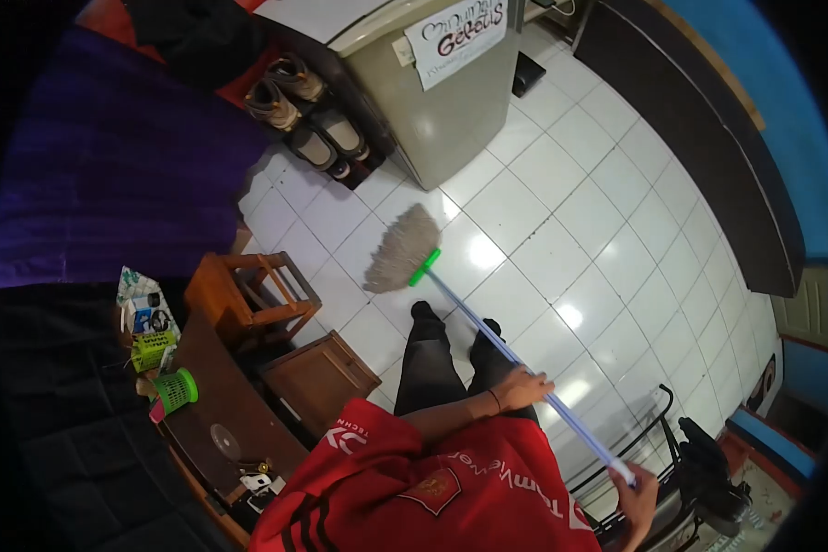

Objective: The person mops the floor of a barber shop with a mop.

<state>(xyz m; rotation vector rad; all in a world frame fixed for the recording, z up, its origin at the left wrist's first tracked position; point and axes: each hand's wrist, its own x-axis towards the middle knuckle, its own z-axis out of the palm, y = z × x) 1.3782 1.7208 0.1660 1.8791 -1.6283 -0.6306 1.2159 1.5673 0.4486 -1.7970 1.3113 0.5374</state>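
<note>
A mop with a grey string head (407, 250) and a green clamp (425, 267) lies against the white tiled floor, ahead of my feet. Its long pale blue handle (575, 423) runs diagonally back past my legs toward the lower right. My left hand (522, 388) is wrapped round the middle of the handle. Near the handle's top end, my right hand (637, 492) is closed on it.
Shoes (317, 138) stand on a rack beside a grey refrigerator (432, 101). A wooden stool (253, 299) and a brown desk (212, 405) are at the left. A dark long panel (708, 120) borders the floor at the right, with a black metal frame (667, 428) below.
</note>
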